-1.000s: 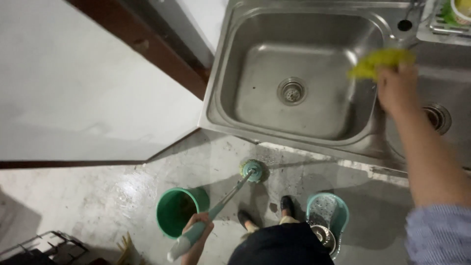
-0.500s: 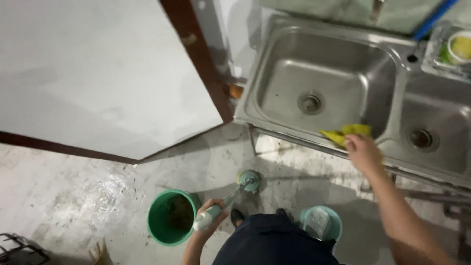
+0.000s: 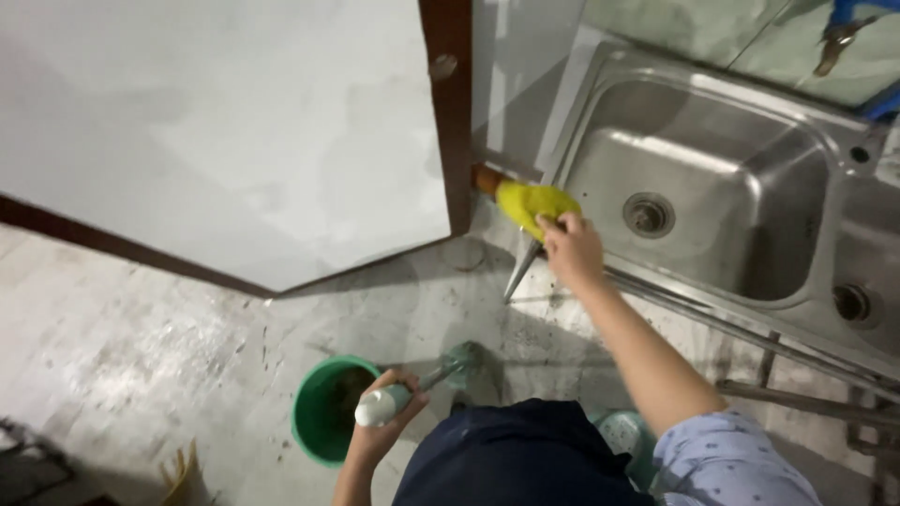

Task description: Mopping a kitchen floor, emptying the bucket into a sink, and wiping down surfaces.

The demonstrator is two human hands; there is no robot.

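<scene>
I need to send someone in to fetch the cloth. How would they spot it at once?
Find the steel double sink on the right, then its near left corner beside the door's dark wooden edge. The cloth is pressed there under the right hand. It is the only bright yellow thing among grey steel and concrete.
</scene>
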